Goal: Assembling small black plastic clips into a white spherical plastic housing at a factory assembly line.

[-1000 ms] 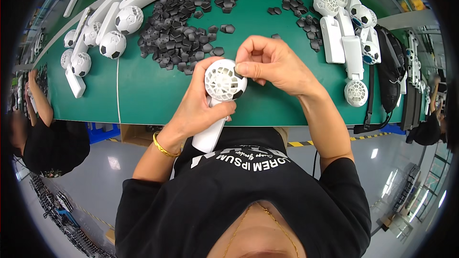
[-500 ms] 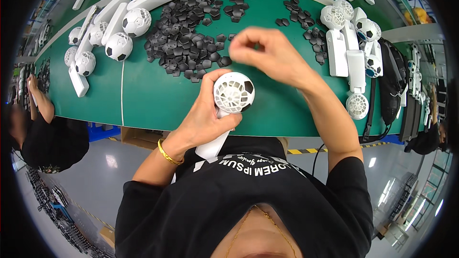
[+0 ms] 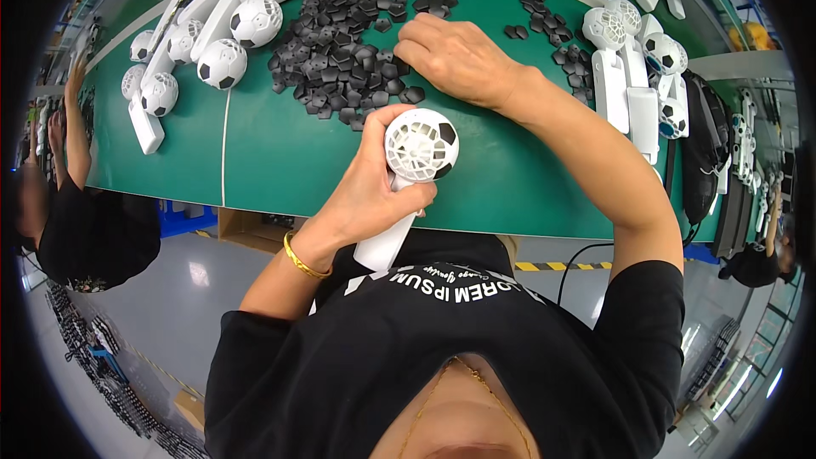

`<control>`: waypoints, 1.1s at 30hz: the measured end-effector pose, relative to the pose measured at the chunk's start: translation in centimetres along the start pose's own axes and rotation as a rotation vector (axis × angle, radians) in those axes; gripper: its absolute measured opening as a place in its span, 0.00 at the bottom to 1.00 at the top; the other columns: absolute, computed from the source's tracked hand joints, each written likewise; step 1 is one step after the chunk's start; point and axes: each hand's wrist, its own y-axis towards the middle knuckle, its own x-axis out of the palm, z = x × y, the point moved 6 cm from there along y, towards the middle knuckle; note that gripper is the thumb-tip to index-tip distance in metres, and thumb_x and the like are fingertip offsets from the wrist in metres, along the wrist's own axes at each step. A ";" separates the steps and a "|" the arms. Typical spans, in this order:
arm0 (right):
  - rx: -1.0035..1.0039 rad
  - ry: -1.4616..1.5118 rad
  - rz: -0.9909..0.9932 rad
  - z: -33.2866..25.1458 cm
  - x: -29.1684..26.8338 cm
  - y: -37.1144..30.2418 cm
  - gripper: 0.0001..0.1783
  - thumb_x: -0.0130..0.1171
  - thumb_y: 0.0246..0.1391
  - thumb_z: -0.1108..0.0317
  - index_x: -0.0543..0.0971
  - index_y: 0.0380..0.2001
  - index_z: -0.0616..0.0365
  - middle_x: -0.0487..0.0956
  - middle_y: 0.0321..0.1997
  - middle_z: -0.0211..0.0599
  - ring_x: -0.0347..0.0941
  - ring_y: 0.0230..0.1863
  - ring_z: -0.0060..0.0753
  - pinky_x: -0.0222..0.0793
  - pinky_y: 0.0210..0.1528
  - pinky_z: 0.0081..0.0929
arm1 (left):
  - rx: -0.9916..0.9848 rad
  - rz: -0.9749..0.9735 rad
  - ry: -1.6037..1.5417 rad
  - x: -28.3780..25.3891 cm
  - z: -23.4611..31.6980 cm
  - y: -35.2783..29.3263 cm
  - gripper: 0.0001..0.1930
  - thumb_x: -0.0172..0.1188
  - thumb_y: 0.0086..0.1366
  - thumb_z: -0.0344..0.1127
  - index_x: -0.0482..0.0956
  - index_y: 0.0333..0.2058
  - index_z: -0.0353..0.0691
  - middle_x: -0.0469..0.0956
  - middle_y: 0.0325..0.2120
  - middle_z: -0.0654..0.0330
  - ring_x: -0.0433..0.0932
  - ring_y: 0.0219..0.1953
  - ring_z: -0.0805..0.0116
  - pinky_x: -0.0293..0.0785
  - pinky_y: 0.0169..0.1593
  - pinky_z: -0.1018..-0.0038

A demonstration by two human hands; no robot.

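The left hand [image 3: 367, 191] clasped the fan [image 3: 418, 149], presumably to leave its head exposed. The right hand [image 3: 459, 59] curled near black pieces [image 3: 331, 68]; any pinch could not be discerned.

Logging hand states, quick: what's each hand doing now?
Left hand: closed around a white fan.
Right hand: by the black pieces; whether it holds one cannot be told.

Right hand [image 3: 452, 58] forward (palm down)

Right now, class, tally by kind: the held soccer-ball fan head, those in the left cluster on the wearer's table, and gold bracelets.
Held soccer-ball fan head: 1
Left-cluster soccer-ball fan heads: 6
Gold bracelet: 1
Total: 8
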 end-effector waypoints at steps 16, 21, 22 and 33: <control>0.287 -0.007 0.154 1.5 0.7 0.7 0.06 0.59 0.53 0.71 0.76 0.33 0.62 0.76 0.30 0.42 0.75 0.30 0.46 0.73 0.31 0.37 | -0.017 0.004 0.007 0.4 0.3 0.2 0.40 0.62 0.50 0.20 0.50 0.59 0.40 0.71 0.41 0.58 0.77 0.31 0.72 0.79 0.29 0.74; 0.582 0.600 0.161 2.4 -1.4 -1.2 0.08 0.60 0.55 0.70 0.78 0.36 0.62 0.77 0.30 0.33 0.74 0.26 0.28 0.72 0.29 0.27 | 0.063 0.024 0.245 -0.4 0.1 0.2 0.37 0.63 0.49 0.23 0.55 0.57 0.37 0.72 0.43 0.55 0.78 0.37 0.69 0.78 0.37 0.74; 0.580 0.599 0.156 1.8 -3.3 -1.5 0.08 0.60 0.55 0.70 0.78 0.36 0.62 0.77 0.30 0.33 0.74 0.26 0.28 0.72 0.29 0.27 | 0.089 0.020 0.323 -0.5 0.4 0.2 0.35 0.64 0.50 0.25 0.57 0.56 0.37 0.73 0.44 0.53 0.78 0.40 0.67 0.77 0.42 0.71; 0.860 1.423 -0.144 -1.9 -4.9 -7.0 0.07 0.63 0.54 0.69 0.79 0.31 0.63 0.77 0.25 0.27 0.70 0.24 0.14 0.65 0.24 0.14 | 0.157 -0.101 0.579 1.6 2.4 0.3 0.29 0.66 0.49 0.28 0.65 0.51 0.36 0.80 0.35 0.50 0.82 0.39 0.57 0.76 0.43 0.67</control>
